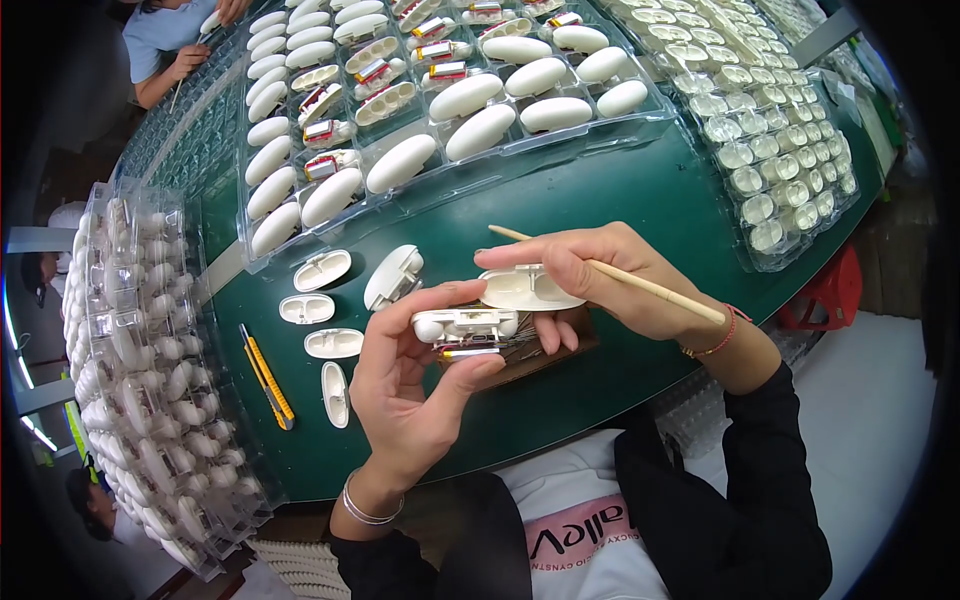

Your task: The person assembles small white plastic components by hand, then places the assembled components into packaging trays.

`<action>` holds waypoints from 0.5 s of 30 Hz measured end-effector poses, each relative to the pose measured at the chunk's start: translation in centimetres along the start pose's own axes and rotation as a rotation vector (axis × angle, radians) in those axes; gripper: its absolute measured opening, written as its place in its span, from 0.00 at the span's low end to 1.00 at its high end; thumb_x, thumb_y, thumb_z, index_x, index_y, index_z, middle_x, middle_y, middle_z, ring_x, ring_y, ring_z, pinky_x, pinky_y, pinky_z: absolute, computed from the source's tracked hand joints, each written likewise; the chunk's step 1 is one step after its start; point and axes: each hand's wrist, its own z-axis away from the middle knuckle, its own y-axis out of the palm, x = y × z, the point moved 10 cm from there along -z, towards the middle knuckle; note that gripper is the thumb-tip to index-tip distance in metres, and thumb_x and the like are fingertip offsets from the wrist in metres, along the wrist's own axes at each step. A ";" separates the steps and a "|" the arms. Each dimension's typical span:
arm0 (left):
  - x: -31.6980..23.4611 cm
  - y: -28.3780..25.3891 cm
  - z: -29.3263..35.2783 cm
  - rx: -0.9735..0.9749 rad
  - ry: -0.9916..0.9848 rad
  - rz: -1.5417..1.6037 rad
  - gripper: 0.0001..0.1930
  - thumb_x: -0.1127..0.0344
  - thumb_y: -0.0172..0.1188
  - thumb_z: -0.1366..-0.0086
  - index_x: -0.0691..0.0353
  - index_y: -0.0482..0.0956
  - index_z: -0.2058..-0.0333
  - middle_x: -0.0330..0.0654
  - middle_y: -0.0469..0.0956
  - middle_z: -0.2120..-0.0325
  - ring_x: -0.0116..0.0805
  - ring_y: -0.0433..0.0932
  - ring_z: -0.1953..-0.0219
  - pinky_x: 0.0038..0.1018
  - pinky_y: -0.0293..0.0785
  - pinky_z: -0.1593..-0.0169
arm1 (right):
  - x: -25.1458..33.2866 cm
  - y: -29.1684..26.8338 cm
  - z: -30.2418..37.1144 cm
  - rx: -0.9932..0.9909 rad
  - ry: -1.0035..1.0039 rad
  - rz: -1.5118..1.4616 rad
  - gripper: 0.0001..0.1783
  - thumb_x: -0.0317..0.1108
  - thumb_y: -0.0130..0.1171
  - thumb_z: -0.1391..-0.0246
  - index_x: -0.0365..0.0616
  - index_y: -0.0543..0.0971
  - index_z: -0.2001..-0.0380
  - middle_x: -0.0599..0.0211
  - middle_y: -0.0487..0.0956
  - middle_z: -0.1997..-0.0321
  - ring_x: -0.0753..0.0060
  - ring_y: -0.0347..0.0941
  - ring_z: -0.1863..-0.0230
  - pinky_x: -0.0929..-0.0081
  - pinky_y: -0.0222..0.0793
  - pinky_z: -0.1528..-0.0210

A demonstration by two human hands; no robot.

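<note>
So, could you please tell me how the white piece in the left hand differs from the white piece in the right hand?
The piece in the left hand, the inner case part, shows metal and wiring along its lower edge; the oval shell in the right hand is plain and smooth. The inner case part has two round wells at its ends; the oval shell is one shallow hollow. The right hand also grips a thin wooden stick. Both are white plastic.
</note>
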 end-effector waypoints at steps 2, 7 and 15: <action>0.2 0.1 0.0 0.029 0.007 -0.026 0.25 0.78 0.66 0.44 0.69 0.66 0.48 0.52 0.76 0.52 0.33 0.78 0.52 0.25 0.77 0.50 | -0.1 -0.1 -0.3 -0.001 0.008 -0.001 0.24 0.44 0.46 0.32 0.38 0.73 0.43 0.67 0.78 0.71 0.84 0.73 0.72 0.86 0.69 0.71; 0.2 0.2 -0.1 0.031 0.028 -0.054 0.25 0.78 0.66 0.44 0.69 0.67 0.49 0.51 0.77 0.53 0.33 0.79 0.54 0.25 0.78 0.52 | 0.0 0.0 -0.3 0.025 -0.030 -0.141 0.23 0.40 0.52 0.35 0.34 0.73 0.44 0.60 0.80 0.59 0.75 0.77 0.62 0.80 0.74 0.59; -0.1 -1.0 0.0 -0.054 0.028 -0.051 0.31 0.80 0.70 0.49 0.69 0.67 0.47 0.49 0.77 0.56 0.33 0.79 0.54 0.26 0.78 0.51 | -0.2 -0.4 -0.3 -0.033 -0.041 -0.115 0.24 0.30 0.60 0.42 0.33 0.71 0.43 0.59 0.79 0.53 0.75 0.76 0.54 0.78 0.71 0.49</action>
